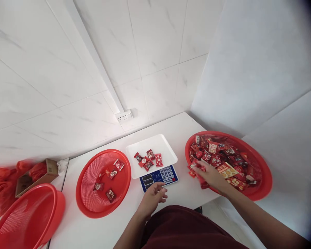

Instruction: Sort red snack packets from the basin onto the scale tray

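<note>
Small, glossy red packets (pixel 202 181) with pale printing sit bunched in the right hand (pixel 209 174), heaped at mixed angles in the right-side basket (pixel 265 182), loosely clustered on the white tray (pixel 158 143), and thinly scattered in the middle basket (pixel 86 192).

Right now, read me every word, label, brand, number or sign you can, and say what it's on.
"7 8 9": top row, keypad on blue scale.
"4 5 6": row below.
"1 2 3": row below that.
"0": under those.
Scale displays: no readable digits.
Remaining print on keypad and scale: too small.
Snack packets: print too small or blurred.
</note>
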A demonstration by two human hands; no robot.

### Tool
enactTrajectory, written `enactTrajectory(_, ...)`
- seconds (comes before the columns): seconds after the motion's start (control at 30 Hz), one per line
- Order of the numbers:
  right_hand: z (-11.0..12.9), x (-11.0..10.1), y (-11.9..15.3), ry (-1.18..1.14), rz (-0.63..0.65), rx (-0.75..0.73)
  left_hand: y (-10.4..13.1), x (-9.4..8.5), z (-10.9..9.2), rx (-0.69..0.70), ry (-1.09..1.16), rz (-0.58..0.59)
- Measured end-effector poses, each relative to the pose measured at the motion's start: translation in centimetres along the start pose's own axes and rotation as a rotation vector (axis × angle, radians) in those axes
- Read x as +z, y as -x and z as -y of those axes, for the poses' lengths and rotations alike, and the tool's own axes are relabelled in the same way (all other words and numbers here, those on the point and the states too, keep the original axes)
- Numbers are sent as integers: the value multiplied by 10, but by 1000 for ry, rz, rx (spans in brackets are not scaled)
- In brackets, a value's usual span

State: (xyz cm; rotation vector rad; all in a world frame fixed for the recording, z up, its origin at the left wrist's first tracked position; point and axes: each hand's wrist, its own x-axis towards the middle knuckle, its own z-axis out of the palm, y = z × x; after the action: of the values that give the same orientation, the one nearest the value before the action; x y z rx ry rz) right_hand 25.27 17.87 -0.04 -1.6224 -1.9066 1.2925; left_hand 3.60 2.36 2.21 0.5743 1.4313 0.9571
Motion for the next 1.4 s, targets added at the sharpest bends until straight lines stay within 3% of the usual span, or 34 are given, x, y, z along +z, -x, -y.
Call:
enactTrajectory(0.1, 36, 28, 29, -238, 357, -74, 2, 15, -5, -12, 92, 106)
enactTrajectory(0.2, 54, 52, 45, -328, 466, -123, 1, 22, -2, 14, 134, 102)
enactTrajectory(0.33, 55, 64, 50, -385, 496, -69, 2, 19, 4, -12, 148, 41)
enactTrajectory(0.5, 58, 62, 54, -602, 555, 183, 8, 13, 2, -61, 157, 22)
enactTrajectory(0.7, 59, 63, 56, -886, 568, 401, 9, 8, 3, -117, 348, 5)
enactTrajectory(1.0, 55, 72, 57, -942, 551, 371, 9, 0, 7, -28, 331, -26)
enactTrajectory(1.2, 55, 73, 58, -938, 518, 392, 5, 0, 8, -59, 315, -51)
enactTrajectory(1.4, 54, 72, 58, -932, 511, 406, -5, -11, 19, -26, 320, -150)
